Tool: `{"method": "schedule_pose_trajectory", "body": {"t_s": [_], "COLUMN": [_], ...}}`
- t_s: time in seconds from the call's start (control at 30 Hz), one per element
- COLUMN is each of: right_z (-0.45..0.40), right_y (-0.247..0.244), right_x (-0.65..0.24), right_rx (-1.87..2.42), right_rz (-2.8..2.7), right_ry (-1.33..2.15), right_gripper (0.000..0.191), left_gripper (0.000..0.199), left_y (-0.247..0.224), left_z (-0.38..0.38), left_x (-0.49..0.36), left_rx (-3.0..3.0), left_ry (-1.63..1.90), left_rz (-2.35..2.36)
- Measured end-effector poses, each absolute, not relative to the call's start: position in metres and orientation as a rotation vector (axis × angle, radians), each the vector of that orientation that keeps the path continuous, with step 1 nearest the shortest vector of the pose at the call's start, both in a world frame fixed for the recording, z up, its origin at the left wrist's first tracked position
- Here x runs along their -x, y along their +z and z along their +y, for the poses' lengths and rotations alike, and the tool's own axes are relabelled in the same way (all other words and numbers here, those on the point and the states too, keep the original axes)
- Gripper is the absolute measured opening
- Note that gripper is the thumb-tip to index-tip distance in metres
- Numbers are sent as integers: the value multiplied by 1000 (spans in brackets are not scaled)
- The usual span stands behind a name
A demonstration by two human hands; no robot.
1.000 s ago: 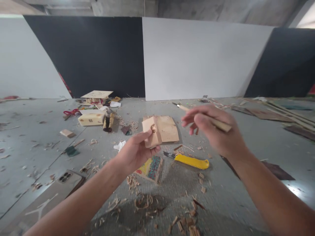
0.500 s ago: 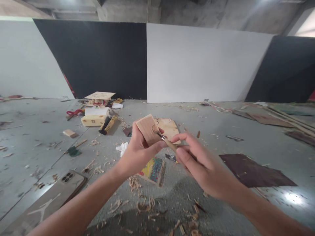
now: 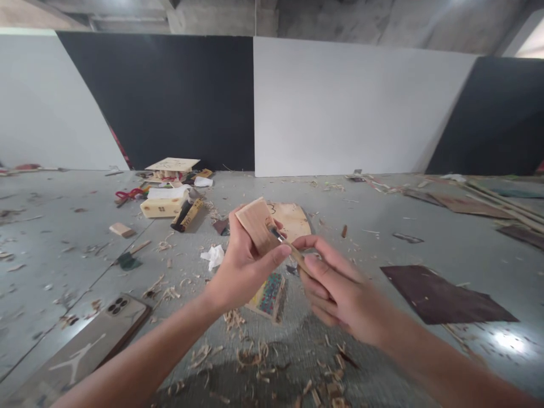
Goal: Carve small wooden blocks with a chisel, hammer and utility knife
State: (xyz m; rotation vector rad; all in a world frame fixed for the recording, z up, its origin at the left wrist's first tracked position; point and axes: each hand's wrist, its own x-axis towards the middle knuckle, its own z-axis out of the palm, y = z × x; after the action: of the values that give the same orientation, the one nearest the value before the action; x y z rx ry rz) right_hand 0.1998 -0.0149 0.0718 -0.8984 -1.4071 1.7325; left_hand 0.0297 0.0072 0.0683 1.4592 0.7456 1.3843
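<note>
My left hand (image 3: pixel 244 260) is wrapped round a small pale wooden block (image 3: pixel 257 224), held tilted above the floor. Its thumb presses against the neck of a carving gouge (image 3: pixel 300 258). My right hand (image 3: pixel 335 283) grips the gouge by its wooden handle, and the metal tip rests on the block's face beside a darker drawn or cut mark. Behind the block lies a thin wooden board (image 3: pixel 293 220) with a dark marking. Below my hands, a painted panel (image 3: pixel 270 294) with coloured dots sits on the floor, partly hidden by my left hand.
Wood shavings (image 3: pixel 255 357) litter the grey floor. A phone (image 3: pixel 89 351) lies at front left. Further back are a wooden box (image 3: pixel 164 207), a hammer-like tool (image 3: pixel 187 212) and crumpled tissue (image 3: pixel 212 256). Dark sandpaper-like sheets (image 3: pixel 446 294) lie to the right.
My right hand has shifted slightly down, its index finger curling closer round the gouge. The gouge tip stays at the block, and the left hand's grip looks the same.
</note>
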Motion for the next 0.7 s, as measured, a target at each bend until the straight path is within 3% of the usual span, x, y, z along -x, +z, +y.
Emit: {"method": "schedule_pose_trajectory", "body": {"t_s": [0.7], "right_z": [-17], "right_y": [61], "right_x": [-188], "right_rx": [881], "right_rz": [-1274], "right_ry": [1741], "right_gripper": [21], "left_gripper": [52], "left_y": [61], "left_z": [11], "left_x": [-32], "left_rx": [-1357], "left_ry": [1384], "left_rz": [682]}}
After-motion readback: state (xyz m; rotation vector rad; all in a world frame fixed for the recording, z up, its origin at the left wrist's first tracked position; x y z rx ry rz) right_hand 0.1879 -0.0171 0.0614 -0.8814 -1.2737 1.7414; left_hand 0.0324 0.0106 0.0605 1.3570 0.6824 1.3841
